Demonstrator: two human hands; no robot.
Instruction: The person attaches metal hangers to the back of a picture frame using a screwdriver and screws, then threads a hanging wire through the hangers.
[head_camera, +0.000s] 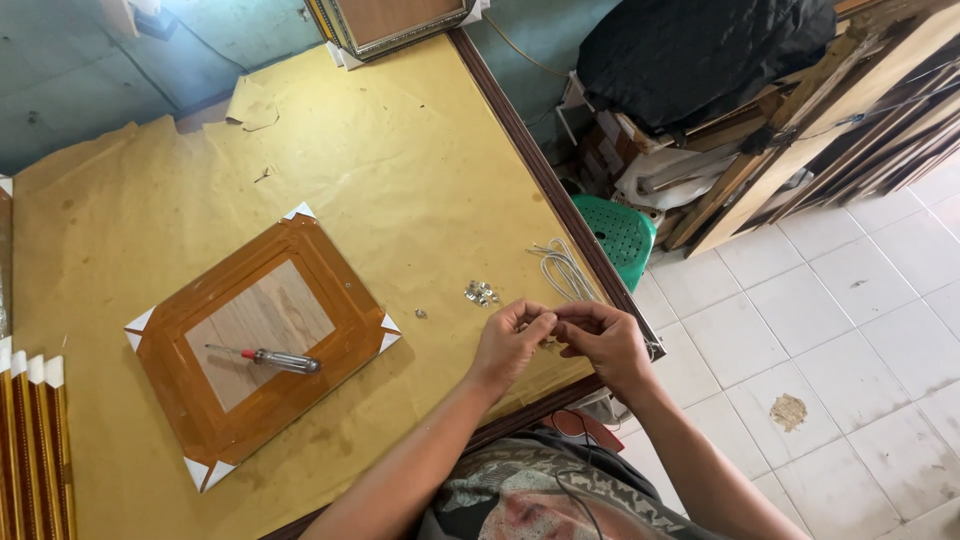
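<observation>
Left hand (510, 340) and right hand (600, 338) meet, fingertips pinched together

The table (420, 180) is covered in matt, yellowish-brown paper, creased, stained and torn at its far edge, with a dark, smooth wooden strip along the side. On it lies a picture frame (262, 340) face down, its back a pale wood-grain board sealed round with glossy brown tape, white card protectors on the corners, and a screwdriver (275, 359) with a clear plastic handle and thin metal shaft resting on top. Nearby sit small shiny metal fittings (481, 292) and a coil of smooth white cord (565, 270), while beyond the edge are a green perforated plastic stool (622, 235) and scuffed, faintly glossy white floor tiles (850, 330).
</observation>
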